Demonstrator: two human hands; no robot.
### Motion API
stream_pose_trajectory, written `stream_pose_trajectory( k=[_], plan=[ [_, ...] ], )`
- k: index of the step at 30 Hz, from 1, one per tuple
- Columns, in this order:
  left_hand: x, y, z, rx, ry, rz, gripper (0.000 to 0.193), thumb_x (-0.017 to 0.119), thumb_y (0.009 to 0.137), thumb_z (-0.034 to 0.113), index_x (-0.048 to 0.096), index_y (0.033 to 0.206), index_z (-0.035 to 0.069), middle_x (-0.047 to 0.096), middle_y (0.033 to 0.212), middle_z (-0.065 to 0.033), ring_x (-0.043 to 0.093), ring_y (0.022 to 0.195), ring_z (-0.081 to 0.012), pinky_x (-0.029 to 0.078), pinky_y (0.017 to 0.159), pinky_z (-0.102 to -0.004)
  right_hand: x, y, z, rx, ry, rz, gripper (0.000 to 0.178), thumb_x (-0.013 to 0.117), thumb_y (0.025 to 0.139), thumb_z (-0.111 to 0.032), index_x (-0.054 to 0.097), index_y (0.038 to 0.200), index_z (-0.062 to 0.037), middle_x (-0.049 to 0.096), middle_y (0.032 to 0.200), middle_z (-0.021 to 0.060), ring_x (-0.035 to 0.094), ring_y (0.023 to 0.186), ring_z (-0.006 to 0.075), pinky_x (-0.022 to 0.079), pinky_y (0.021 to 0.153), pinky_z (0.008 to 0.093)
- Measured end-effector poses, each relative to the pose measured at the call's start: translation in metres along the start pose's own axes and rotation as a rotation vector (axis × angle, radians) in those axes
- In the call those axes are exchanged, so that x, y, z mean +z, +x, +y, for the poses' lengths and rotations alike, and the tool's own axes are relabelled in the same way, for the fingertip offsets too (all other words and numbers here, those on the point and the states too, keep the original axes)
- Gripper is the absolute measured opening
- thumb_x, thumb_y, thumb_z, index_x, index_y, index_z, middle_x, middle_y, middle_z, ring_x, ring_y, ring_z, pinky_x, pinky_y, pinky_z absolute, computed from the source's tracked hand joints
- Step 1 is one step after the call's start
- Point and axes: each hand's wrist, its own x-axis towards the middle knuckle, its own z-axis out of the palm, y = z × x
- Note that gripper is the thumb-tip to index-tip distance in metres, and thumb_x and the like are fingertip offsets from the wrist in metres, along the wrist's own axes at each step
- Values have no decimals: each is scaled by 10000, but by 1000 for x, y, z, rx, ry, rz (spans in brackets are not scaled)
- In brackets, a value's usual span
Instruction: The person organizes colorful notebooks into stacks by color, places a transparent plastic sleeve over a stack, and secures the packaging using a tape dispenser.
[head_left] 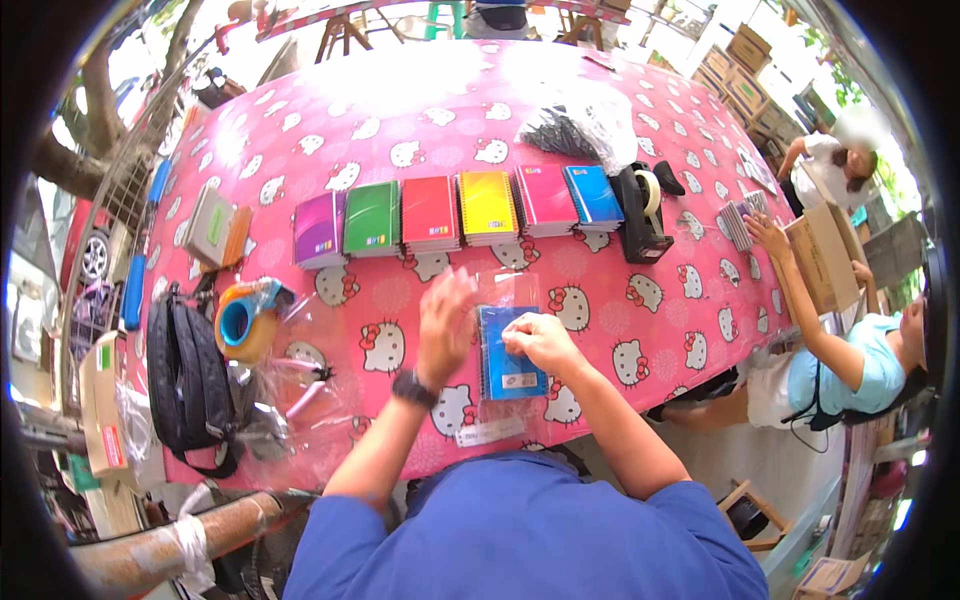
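A blue spiral notebook (510, 380) lies on the table in front of me, with clear plastic film (508, 283) extending beyond its far edge. My right hand (545, 343) is closed in a pinch over the notebook's upper right part; whatever is between the fingertips is too small to make out. Just left of the notebook, my left hand (446, 318) is raised, its fingers stretched out and slightly blurred, holding nothing I can see. Beyond my hands stands a row of spiral notebook stacks: purple (318, 230), green (371, 217), red (429, 211), yellow (486, 205), pink (545, 197) and blue (594, 196).
A black tape dispenser (643, 215) stands right of the row, a plastic bag (600, 125) behind it. On the left are tape rolls (245, 330), pink-handled pliers (305, 385), a black backpack (187, 380) and loose film. Another person's hand (770, 238) touches notebooks (738, 225) at the right.
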Motion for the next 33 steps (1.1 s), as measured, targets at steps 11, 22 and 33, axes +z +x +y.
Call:
stream_pose_trajectory(
  k=[11, 22, 33],
  plan=[
    [-5, -57, 19, -105, 125, -439, 683, 445, 903, 314, 135, 1446, 39, 81, 1521, -134, 20, 1411, -308, 8, 1115, -478, -31, -40, 0, -425, -939, -189, 773, 708, 692, -401, 415, 1356, -136, 295, 1473, 34, 168, 1374, 298, 213, 1013, 560],
    [-2, -44, 22, -134, 39, -659, 647, 453, 892, 320, 208, 1448, 100, 145, 1521, -55, -25, 1412, -305, -53, 1096, -519, -1, -31, 7, -167, -791, -64, 1058, 712, 586, -628, 236, 1448, -242, 37, 1539, 31, -39, 1393, 387, 80, 991, 717],
    [-5, -18, 32, -239, 181, -703, 745, 698, 673, 529, 472, 1319, 234, 263, 1485, 7, 5, 1404, -341, 16, 1042, -659, -84, -1, 1, -448, -576, 152, 1045, 818, 580, -373, 239, 1398, -78, 379, 1295, 248, 345, 1215, 398, 337, 946, 543]
  ],
)
